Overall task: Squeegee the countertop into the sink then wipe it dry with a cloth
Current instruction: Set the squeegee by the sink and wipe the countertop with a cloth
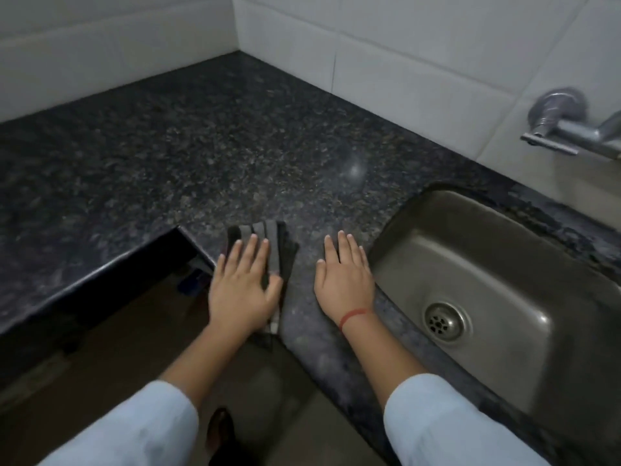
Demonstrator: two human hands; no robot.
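A dark speckled granite countertop (218, 156) fills the corner and runs along to a steel sink (497, 264) on the right. A dark striped cloth (279, 243) lies folded at the counter's inner corner, hanging partly over the front edge. My left hand (242, 284) rests flat on the cloth with fingers spread. My right hand (346, 274) lies flat and open on the bare counter between the cloth and the sink; a red thread circles its wrist. No squeegee is in view.
White tiled walls (386, 62) back the counter on two sides. A metal tap (564, 129) juts from the right wall above the sink. The sink drain (443, 321) is near its front. Below the counter's cut-out is brown floor (117, 348).
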